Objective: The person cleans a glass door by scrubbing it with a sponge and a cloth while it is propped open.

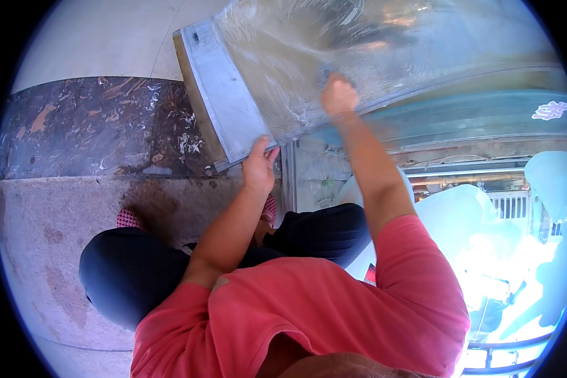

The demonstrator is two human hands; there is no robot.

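A sheet of clear, soft plastic [264,66], apparently a door curtain, stretches across the top of the view. Whitish streaks and swirls mark its surface. Along its near left end runs a pale stitched border band [227,90] with a brown strip beside it. My left hand [259,165] grips the lower corner of that band, thumb on top and fingers beneath. On the sheet, my right hand [340,97] is closed in a fist around a small bluish thing [324,73], too blurred to name; it touches or nearly touches the plastic.
Dark marbled stone slabs [85,127] border the concrete floor [52,245]. Light tiles [108,38] lie beyond. To the right are a glass panel [477,113] bearing writing, pale chairs [463,212] and a metal rail [505,354]. Strong sunlight washes out the lower right.
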